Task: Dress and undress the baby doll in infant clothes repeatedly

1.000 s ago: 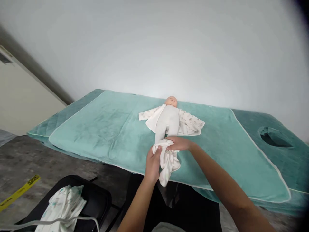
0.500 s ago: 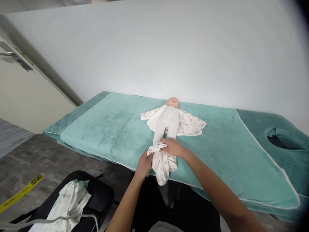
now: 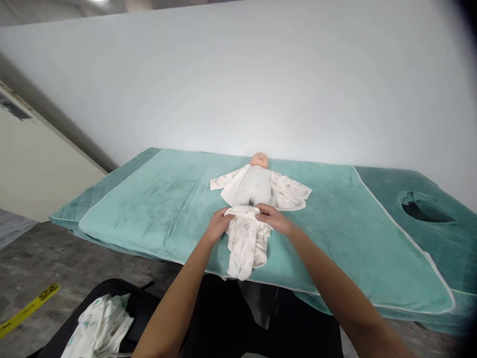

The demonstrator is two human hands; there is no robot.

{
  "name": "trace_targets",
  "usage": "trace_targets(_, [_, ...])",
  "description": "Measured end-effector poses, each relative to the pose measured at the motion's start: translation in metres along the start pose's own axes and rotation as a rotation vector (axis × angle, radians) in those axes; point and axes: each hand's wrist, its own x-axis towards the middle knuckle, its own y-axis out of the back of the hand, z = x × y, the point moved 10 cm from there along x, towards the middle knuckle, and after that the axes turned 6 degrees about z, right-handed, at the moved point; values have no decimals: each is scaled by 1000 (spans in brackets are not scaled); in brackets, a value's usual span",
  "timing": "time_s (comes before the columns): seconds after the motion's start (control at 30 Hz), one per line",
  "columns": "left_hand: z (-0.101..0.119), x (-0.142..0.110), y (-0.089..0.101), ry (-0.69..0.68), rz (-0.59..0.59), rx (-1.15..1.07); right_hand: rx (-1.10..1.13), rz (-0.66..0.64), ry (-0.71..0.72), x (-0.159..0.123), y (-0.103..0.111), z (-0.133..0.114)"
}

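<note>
A baby doll [image 3: 255, 183] lies on its back on the green bed, its head toward the wall. It wears a printed white jacket [image 3: 289, 189] spread open around a plain pale body. Over its legs is a pair of white printed baby pants [image 3: 244, 238], which hides them from the thighs down. My left hand [image 3: 218, 224] grips the waistband at its left edge, fingers closed on the cloth. At the right edge of the same waistband, my right hand [image 3: 274, 219] pinches the fabric. The foot ends of the pants lie near the bed's front edge.
The padded bed [image 3: 149, 199] stands against a white wall and has a face hole [image 3: 425, 209] at its right end. To the lower left, a black chair [image 3: 139, 311] holds crumpled printed cloth [image 3: 102, 323]. A door [image 3: 44, 164] is at the left.
Both hands have moved up the doll's legs, pulling the pants from the lower legs to the thighs. The bunched cloth has straightened out. The view has shifted slightly.
</note>
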Motion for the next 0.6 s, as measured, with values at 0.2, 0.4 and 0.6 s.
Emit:
trace_targets(0.2, [4, 43, 2, 4, -52, 4, -228, 158, -89, 20, 54, 9])
trace_targets(0.4, [7, 90, -1, -54, -73, -20, 132, 357, -222, 18, 69, 54])
trace_targets(0.6, [20, 117, -8, -209, 105, 171, 395, 324, -345, 11, 56, 76])
